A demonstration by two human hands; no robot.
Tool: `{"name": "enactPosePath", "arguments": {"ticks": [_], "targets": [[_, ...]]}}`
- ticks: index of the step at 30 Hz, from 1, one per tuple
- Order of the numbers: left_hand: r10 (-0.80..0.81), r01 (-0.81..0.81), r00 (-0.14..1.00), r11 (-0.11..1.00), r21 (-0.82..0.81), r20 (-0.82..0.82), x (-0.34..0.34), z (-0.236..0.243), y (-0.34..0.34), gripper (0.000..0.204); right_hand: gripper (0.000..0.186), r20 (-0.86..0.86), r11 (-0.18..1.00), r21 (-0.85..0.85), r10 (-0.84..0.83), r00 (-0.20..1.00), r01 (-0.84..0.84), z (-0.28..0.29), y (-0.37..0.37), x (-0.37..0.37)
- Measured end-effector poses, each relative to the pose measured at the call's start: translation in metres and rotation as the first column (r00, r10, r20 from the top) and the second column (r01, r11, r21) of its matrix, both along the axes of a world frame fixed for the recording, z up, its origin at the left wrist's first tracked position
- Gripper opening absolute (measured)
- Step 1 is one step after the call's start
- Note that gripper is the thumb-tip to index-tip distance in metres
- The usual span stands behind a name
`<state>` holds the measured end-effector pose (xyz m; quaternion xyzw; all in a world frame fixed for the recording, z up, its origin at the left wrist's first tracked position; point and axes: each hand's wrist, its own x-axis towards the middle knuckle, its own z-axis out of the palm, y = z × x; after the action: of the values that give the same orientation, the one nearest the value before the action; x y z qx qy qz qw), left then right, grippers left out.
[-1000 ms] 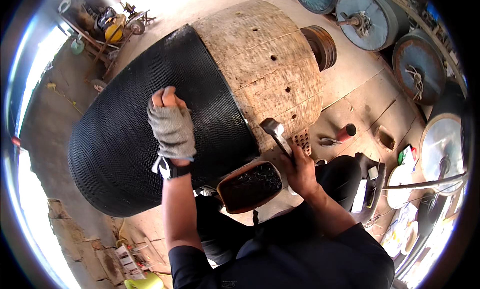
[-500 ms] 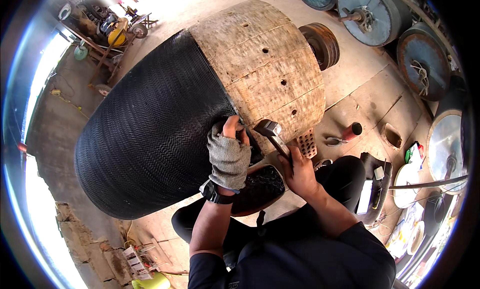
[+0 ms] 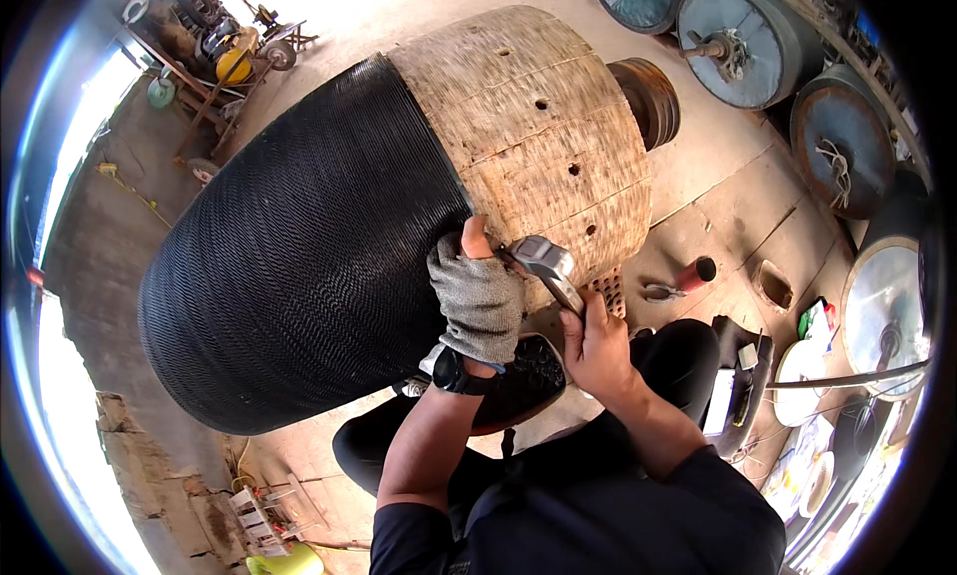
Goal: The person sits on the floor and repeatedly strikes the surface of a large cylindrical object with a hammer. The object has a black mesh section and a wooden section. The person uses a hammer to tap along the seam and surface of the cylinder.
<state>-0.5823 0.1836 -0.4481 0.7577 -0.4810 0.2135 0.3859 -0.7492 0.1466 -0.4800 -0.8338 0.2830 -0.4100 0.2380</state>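
At the boundary between the ribbed black covering (image 3: 309,246) and the tan wooden planking (image 3: 543,82) of a large barrel-shaped drum (image 3: 603,171), the left hand (image 3: 478,286), in a grey knitted fingerless glove (image 3: 483,311), has its fingers bent; whether they pinch anything cannot be told. The bare right hand (image 3: 601,354) is clenched around the handle of a grey metal-headed hammer (image 3: 546,260), its head just beside the left fingertips. Below, an open rounded tub (image 3: 538,401) with black contents is partly hidden by the left wrist. Near the drum's right side, a red cylindrical can (image 3: 695,274) sits on the concrete floor (image 3: 718,211).
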Motion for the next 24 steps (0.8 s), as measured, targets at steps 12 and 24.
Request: {"name": "enactPosePath", "arguments": {"ticks": [12,24], "targets": [[-0.169,0.195,0.980,0.906,0.376,-0.101,-0.051,-0.066,0.073,0.040,0.024,-0.181,0.997,-0.056,-0.061,0.982,0.052,-0.009,-0.010,0.010],[-0.178,0.063,0.973,0.812,0.580,0.144,-0.072,-0.171,0.081,0.025,0.027,0.040,0.992,0.112,0.056,0.998,-0.060,-0.028,0.004,0.008]]}}
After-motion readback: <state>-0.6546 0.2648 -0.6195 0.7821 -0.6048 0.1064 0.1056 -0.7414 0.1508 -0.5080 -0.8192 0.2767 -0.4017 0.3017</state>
